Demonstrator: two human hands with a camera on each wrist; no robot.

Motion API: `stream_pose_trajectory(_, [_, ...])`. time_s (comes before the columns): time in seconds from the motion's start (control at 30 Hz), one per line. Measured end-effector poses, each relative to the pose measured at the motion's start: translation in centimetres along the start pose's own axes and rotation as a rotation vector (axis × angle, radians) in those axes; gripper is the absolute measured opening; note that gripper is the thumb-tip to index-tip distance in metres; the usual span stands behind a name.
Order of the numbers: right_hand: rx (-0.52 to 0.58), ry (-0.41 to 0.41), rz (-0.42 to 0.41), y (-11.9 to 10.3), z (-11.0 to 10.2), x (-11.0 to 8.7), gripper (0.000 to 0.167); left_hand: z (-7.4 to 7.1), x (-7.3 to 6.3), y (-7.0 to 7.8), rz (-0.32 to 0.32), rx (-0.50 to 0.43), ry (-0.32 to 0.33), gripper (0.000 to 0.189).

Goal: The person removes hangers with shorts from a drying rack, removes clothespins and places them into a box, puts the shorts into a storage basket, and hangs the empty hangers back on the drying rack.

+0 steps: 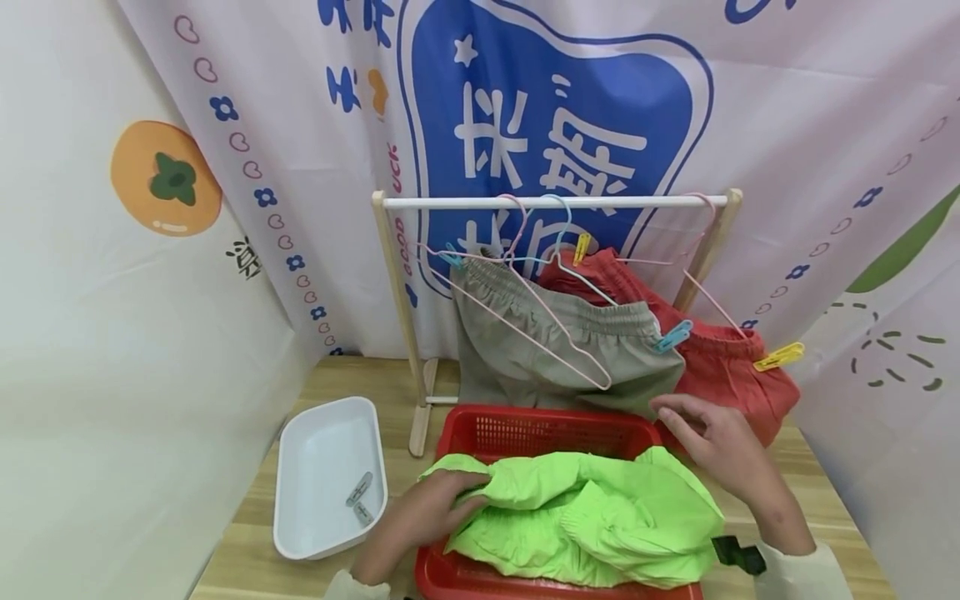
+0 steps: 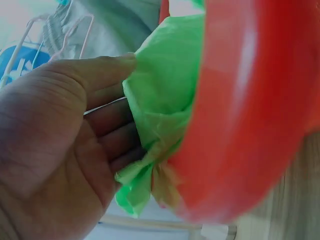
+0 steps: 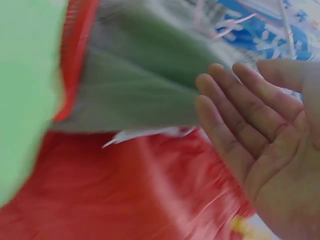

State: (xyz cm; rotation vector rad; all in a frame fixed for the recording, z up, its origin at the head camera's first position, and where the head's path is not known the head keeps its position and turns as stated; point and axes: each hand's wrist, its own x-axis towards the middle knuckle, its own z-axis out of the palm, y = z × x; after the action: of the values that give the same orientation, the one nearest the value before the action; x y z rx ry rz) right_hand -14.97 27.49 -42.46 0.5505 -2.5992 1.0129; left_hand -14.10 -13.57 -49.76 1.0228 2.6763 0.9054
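A bright green garment (image 1: pixel 622 508) with a gathered elastic edge lies crumpled in a red plastic basket (image 1: pixel 555 421). My left hand (image 1: pixel 431 512) is at its left end; in the left wrist view the thumb (image 2: pixel 112 65) lies on the green cloth and the other fingers go behind it, pinching it beside the basket's rim. My right hand (image 1: pixel 712 442) is raised above the basket's right back corner and holds nothing. Its fingers (image 3: pixel 240 110) are extended in the right wrist view, near the hanging grey shorts (image 1: pixel 562 333) and red shorts (image 1: pixel 720 367).
A white-barred rack (image 1: pixel 465 202) stands behind the basket. Blue clothespins (image 1: pixel 673 335) hold the grey shorts and yellow clothespins (image 1: pixel 780 357) the red ones. In front hangs a bare pink hanger (image 1: pixel 525 312). To the left, a white tray (image 1: pixel 322 467) contains grey clothespins (image 1: pixel 360 489).
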Motion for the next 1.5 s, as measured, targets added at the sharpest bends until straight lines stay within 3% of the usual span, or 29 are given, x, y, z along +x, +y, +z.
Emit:
stream_pose_trajectory(0.17, [0.036,-0.152,0.172,2.2,0.4,-2.8,0.025,-0.2,-0.7,-0.3,-0.047,-0.050,0.094,0.031])
stream_pose_trajectory(0.33, [0.130,-0.307,0.341,4.1,0.8,-5.3,0.047,-0.1,-1.0,-1.0,-0.085,-0.068,0.158,0.032])
stream_pose_trajectory(0.5, [0.199,-0.382,0.439,5.6,1.6,-6.9,0.063,0.2,-1.6,-1.3,-0.134,-0.060,0.246,0.039])
stream_pose_trajectory(0.73, [0.198,-0.337,0.458,6.4,2.7,-7.5,0.059,0.6,-2.5,-1.9,-0.186,-0.066,0.345,0.051])
stream_pose_trajectory(0.97, [0.136,-0.244,0.412,5.9,3.0,-7.2,0.041,1.1,-3.0,-2.3,-0.213,-0.052,0.352,0.054])
stream_pose_trajectory(1.2, [0.076,-0.181,0.480,5.0,2.8,-6.7,0.031,1.4,-3.3,-2.5,-0.258,-0.088,0.330,0.057])
stream_pose_trajectory(1.37, [0.057,-0.096,0.400,4.4,3.0,-6.3,0.022,1.7,-3.3,-2.6,-0.261,-0.070,0.323,0.057])
stream_pose_trajectory(1.5, [0.116,-0.065,0.316,3.9,3.7,-5.8,0.016,1.8,-3.3,-2.6,-0.260,-0.075,0.313,0.057])
